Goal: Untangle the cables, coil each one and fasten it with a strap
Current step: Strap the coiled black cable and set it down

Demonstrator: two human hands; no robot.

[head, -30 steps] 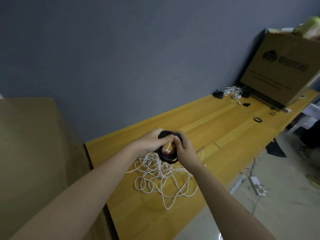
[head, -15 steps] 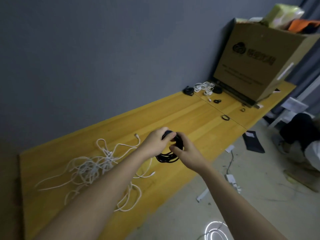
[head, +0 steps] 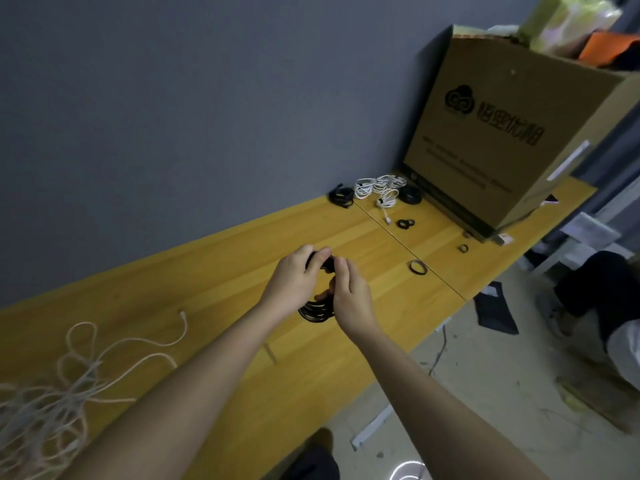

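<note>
While both hands meet over the bench (head: 214, 271), the black cable coil (head: 317, 311) hangs between them, held clear of the wood or just above it; can't tell which from this angle. Left hand (head: 294, 282) pinches the top of the coil, thumb and forefinger closed on it. Right hand (head: 349, 299) grips the same coil from the other side, fingers curled round the strands near the top, thumb tucked against the loops. So both grips are closed tight on one thing, nothing spare. Coil plane looks roughly upright, loops drooping below the grip toward the person. Whether a strap is already round it is hidden by the fingers, probably being fastened now, judging by the pinch. Key relation for the next move: loose straps lie beyond the grip and off to its right. Nearest is a black strap ring (head: 417, 267), well apart, on the right hand's side, so the right hand is the one to reach if a strap is needed. Further out the same way: a small strap loop (head: 405, 223) and a tiny ring (head: 463, 248). Finished bundles, white coils (head: 379, 187) and a black bundle (head: 341, 196), sit far beyond the grip by the cardboard box (head: 512, 140). Tangled white cable (head: 69, 382) lies back left of the grip, near the left forearm, not yet coiled.
</note>
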